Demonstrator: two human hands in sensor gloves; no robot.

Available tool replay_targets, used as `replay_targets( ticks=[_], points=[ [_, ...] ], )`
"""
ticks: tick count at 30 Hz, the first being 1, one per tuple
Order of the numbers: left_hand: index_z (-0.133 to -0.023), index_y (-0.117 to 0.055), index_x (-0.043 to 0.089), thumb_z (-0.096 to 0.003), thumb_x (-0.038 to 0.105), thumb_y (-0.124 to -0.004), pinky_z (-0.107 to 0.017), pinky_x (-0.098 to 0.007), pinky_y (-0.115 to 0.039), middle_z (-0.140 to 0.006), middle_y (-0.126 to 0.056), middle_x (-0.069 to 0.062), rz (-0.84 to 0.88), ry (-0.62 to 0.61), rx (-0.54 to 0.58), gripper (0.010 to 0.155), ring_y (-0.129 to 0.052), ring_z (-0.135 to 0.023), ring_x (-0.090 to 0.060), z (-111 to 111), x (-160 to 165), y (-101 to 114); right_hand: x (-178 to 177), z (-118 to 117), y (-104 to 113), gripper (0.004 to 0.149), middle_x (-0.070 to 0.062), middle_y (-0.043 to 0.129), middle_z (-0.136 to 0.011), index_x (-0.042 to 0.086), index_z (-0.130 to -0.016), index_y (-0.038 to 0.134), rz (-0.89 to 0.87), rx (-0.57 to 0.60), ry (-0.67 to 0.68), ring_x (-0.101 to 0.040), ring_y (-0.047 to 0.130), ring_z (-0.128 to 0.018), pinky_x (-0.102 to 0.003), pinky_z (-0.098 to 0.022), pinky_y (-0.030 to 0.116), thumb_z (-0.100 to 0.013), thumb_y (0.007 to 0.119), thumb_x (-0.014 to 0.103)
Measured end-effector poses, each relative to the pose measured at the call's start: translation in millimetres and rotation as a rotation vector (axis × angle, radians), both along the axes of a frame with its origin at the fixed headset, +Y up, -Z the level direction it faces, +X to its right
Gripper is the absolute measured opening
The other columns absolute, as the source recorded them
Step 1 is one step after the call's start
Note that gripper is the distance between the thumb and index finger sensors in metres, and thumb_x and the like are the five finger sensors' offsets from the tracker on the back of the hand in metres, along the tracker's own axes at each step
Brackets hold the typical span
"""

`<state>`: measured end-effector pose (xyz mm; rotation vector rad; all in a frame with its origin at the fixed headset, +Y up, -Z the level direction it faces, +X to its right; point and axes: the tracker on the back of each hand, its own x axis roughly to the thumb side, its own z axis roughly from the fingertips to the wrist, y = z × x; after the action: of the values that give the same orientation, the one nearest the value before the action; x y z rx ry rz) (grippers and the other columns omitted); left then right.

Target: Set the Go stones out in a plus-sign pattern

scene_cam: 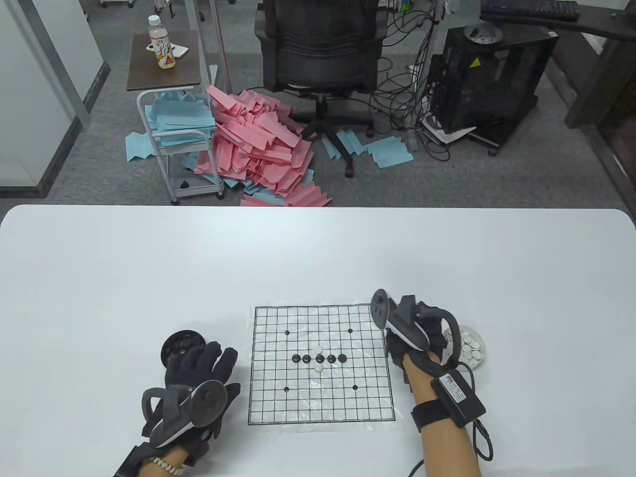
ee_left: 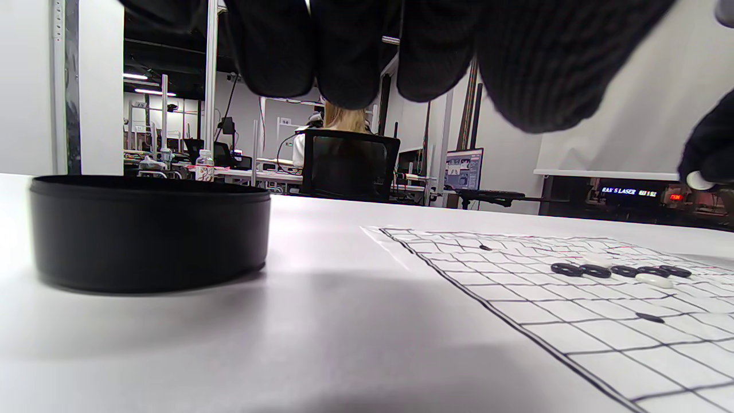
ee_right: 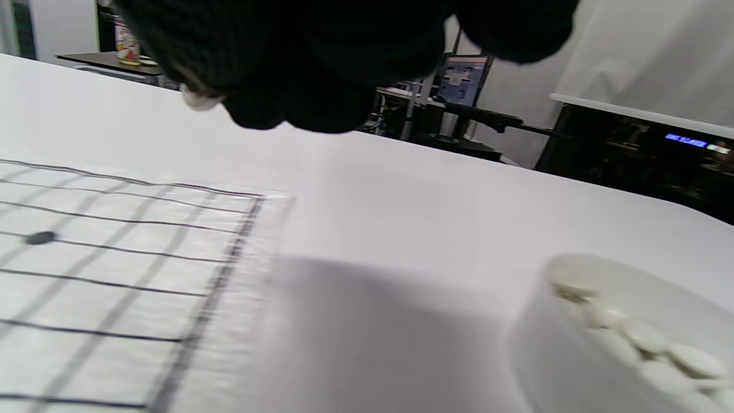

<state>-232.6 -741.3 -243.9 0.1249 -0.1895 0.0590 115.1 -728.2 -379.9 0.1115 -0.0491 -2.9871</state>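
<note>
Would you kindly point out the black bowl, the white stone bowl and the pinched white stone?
black bowl (ee_left: 149, 235), left wrist view, front wall.
white stone bowl (ee_right: 550, 355), right wrist view, outer wall.
pinched white stone (ee_right: 199, 101), right wrist view, exposed edge.

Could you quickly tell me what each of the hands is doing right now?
Left hand: open, fingers spread, holding nothing.
Right hand: pinching a white stone.

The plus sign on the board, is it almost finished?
Partly. A row of five black stones lies across the Go board, with one white stone above and one below the middle. The right hand pinches another white stone. The up-and-down arm looks shorter, so more white stones probably remain.
</note>
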Motion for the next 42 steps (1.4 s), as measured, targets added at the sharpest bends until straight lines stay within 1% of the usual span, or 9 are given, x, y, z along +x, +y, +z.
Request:
replay_targets(
  ticks=[3, 7, 12, 17, 25, 29, 33, 37, 42],
  points=[
    [-0.106, -0.061, 0.031, -0.04, 0.052, -0.08, -0.071, -0.07, -0.049, -0.117, -0.064, -0.011, 0.001, 0.001, 0.002, 0.071, -0.07, -0.104, -0.043, 0, -1, 0, -38, -4, -9, 0.037, 0.006, 0.096, -0.074, 0.035, -0.076, 0.091, -0.017, -0.029, 0.058, -0.009, 0.094, -0.046, -0.041, -0.051, 0.08, -0.039, 0.086, 0.039],
    [-0.106, -0.061, 0.031, -0.0401, 0.052, -0.08, -0.071, -0.07, -0.049, -0.117, -0.064, -0.011, 0.005, 0.003, 0.002, 0.071, -0.069, -0.104, -0.043, 0, -2, 1, -73, -5, -22, 0.037, 0.006, 0.096, -0.074, 0.036, -0.075, 0.092, -0.02, -0.06, 0.099, -0.008, 0.094, -0.046, -0.041, -0.051, 0.08, -0.039, 0.088, 0.04],
    [-0.106, -0.061, 0.031, -0.0401, 0.052, -0.08, -0.071, -0.07, -0.049, -0.117, -0.064, -0.011, 0.004, 0.0, 0.002, 0.071, -0.069, -0.104, -0.043, 0, -2, 0, -98, -4, -37, 0.037, 0.007, 0.097, -0.073, 0.036, -0.074, 0.092, 0.014, -0.079, 0.124, -0.008, 0.094, -0.046, -0.041, -0.051, 0.08, -0.038, 0.088, 0.04],
    [-0.106, -0.061, 0.031, -0.0401, 0.052, -0.08, -0.071, -0.07, -0.049, -0.117, -0.064, -0.011, 0.006, 0.0, 0.004, 0.071, -0.069, -0.104, -0.043, 0, -2, 1, -110, -4, -45, 0.036, 0.007, 0.097, -0.073, 0.037, -0.074, 0.093, 0.013, -0.108, 0.118, -0.008, 0.095, -0.047, -0.041, -0.052, 0.08, -0.038, 0.089, 0.04],
    [-0.106, -0.061, 0.031, -0.0401, 0.052, -0.08, -0.071, -0.07, -0.049, -0.117, -0.064, -0.011, 0.003, -0.004, 0.005, 0.071, -0.069, -0.104, -0.043, 0, -2, 1, -116, -3, -50, 0.036, 0.007, 0.097, -0.074, 0.037, -0.074, 0.092, 0.03, -0.116, 0.114, -0.008, 0.095, -0.047, -0.041, -0.052, 0.079, -0.039, 0.088, 0.04],
    [-0.106, -0.061, 0.032, -0.0401, 0.052, -0.08, -0.072, -0.07, -0.049, -0.117, -0.064, -0.011, 0.004, -0.003, 0.006, 0.071, -0.069, -0.104, -0.043, 0, -3, 1, -114, -2, -48, 0.036, 0.006, 0.097, -0.074, 0.037, -0.074, 0.092, 0.032, -0.115, 0.105, -0.009, 0.095, -0.048, -0.041, -0.052, 0.079, -0.039, 0.088, 0.041],
    [-0.106, -0.061, 0.031, -0.0401, 0.052, -0.08, -0.071, -0.07, -0.049, -0.117, -0.064, -0.011, 0.009, -0.003, 0.007, 0.071, -0.069, -0.104, -0.043, 0, -4, 1, -109, -3, -44, 0.041, 0.005, 0.095, -0.078, 0.035, -0.08, 0.089, 0.024, -0.112, 0.1, -0.009, 0.094, -0.049, -0.041, -0.052, 0.079, -0.039, 0.086, 0.043],
    [-0.106, -0.061, 0.031, -0.04, 0.052, -0.08, -0.071, -0.07, -0.049, -0.117, -0.064, -0.011, 0.008, -0.005, 0.005, 0.072, -0.069, -0.104, -0.043, 1, -4, 0, -94, -3, -32, 0.044, 0.004, 0.094, -0.079, 0.034, -0.082, 0.088, 0.019, -0.073, 0.104, -0.009, 0.095, -0.05, -0.041, -0.051, 0.079, -0.039, 0.087, 0.043],
    [-0.106, -0.061, 0.031, -0.0401, 0.052, -0.08, -0.071, -0.07, -0.049, -0.117, -0.064, -0.011, 0.01, -0.003, 0.004, 0.071, -0.069, -0.104, -0.043, 1, -5, 0, -54, -1, -8, 0.047, 0.003, 0.094, -0.083, 0.033, -0.085, 0.086, 0.021, -0.031, 0.04, -0.01, 0.097, -0.053, -0.042, -0.05, 0.08, -0.039, 0.087, 0.042]
  ],
)
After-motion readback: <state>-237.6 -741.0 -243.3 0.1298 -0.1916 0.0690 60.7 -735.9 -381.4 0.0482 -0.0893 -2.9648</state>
